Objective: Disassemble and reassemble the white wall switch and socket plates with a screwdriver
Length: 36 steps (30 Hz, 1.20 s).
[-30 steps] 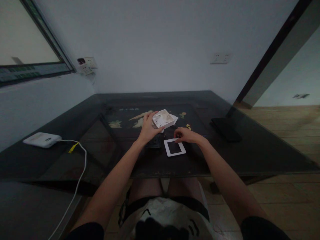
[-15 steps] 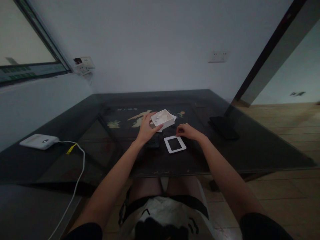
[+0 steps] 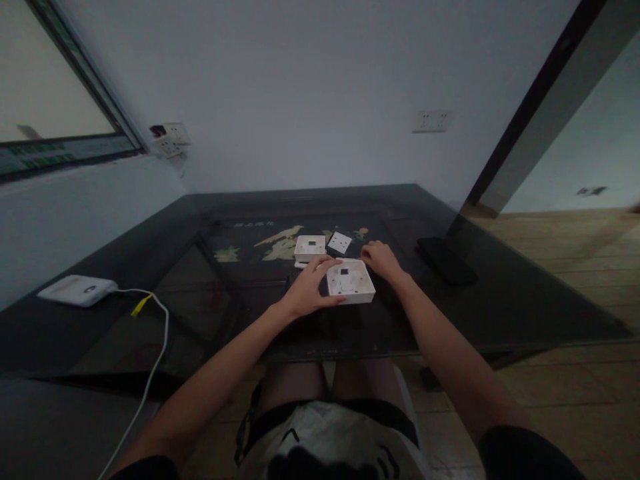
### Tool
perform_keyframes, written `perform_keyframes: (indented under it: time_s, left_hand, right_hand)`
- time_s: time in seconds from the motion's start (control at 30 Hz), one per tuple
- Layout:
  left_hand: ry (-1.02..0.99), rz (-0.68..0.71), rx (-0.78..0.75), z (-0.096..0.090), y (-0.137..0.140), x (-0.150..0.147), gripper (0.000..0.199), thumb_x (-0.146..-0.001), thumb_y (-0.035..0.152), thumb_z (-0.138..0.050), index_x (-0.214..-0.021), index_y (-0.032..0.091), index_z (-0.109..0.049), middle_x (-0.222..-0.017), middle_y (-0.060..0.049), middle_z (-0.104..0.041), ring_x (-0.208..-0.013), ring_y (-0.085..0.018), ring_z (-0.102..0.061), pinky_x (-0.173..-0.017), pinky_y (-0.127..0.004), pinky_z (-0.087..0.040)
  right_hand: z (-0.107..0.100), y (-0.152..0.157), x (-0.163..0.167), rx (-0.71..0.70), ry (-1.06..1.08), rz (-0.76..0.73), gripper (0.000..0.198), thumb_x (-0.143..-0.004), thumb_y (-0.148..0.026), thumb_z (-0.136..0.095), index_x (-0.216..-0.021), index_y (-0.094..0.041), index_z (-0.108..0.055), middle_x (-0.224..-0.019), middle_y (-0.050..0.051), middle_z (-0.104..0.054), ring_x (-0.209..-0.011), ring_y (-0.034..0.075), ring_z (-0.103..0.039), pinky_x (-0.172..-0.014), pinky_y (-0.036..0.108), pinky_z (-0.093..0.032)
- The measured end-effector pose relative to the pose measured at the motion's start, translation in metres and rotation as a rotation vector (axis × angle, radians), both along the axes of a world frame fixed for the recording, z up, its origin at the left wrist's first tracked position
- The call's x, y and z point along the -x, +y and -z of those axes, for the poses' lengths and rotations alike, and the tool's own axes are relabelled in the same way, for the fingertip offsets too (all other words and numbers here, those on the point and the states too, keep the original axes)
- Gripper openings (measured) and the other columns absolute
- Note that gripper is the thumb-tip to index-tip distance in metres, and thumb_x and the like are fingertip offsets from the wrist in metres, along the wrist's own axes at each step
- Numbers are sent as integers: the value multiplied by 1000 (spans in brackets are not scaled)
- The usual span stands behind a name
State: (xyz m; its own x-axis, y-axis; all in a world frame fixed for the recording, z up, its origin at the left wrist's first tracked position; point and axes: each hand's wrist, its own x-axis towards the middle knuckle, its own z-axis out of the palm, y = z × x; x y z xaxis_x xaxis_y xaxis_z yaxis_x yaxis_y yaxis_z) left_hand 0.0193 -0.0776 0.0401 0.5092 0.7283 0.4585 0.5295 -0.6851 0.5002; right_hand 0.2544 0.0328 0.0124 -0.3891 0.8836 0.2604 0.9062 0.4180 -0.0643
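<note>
While left fingers (image 3: 330, 302) clasp the white box (image 3: 356, 283), right fingers (image 3: 367, 252) curl just beside it, their hold unclear.

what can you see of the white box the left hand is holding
The white box is shallow and squarish, seemingly plastic, its open side up. A dark rectangular patch and small dark dots mark its floor. The left hand grips its left side over the dark table; whether it rests there is unclear.
</note>
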Motion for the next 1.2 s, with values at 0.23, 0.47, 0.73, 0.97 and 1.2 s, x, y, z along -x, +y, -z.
perform_keyframes:
  time_s: [0.23,0.47,0.73,0.97,1.2]
  left_hand:
    - [92,5,23,17,-19,7,70,-72,46,-72,-131,19,-45,-128,-13,-44,-122,-29,-44,-106,-42,-38]
    - [197,-13,-31,22,-21,12,69,-71,50,-71,-129,20,-48,-129,-13,-48,-119,-29,-48,-102,-42,-41]
    - [289,-35,-107,14,-15,16,85,-65,66,-70,-132,21,-47,-129,-14,-52,-121,-33,-47,-104,-47,-36]
    - [-19,-209,-68,5,30,70,29,-92,36,-48,-109,17,-61,-107,-9,-65,-104,-23,-60,-95,-42,-44]
    - [31,-2,158,16,36,97,27,-87,37,-57,-105,18,-64,-108,-8,-66,-105,-22,-60,-97,-40,-44]
  right_hand:
    - [-1,0,4,-18,21,18,18,-89,-33,-56,-91,-18,-67,-97,10,-65,-94,24,-55,-75,33,-38]
    - [-3,-1,2,-79,178,-27,20,-89,-32,-55,-88,-18,-68,-92,11,-66,-90,24,-55,-77,34,-40]
    - [-13,-9,8,-71,440,-117,16,-86,-25,-55,-81,-17,-68,-80,7,-69,-75,20,-59,-69,30,-41]
    - [-24,-21,14,222,713,-343,22,-85,-34,-54,-85,-16,-68,-77,4,-68,-66,15,-59,-63,27,-43]
    - [-33,-33,15,502,702,-410,28,-82,-40,-58,-89,-14,-66,-73,2,-63,-57,11,-53,-55,25,-41]
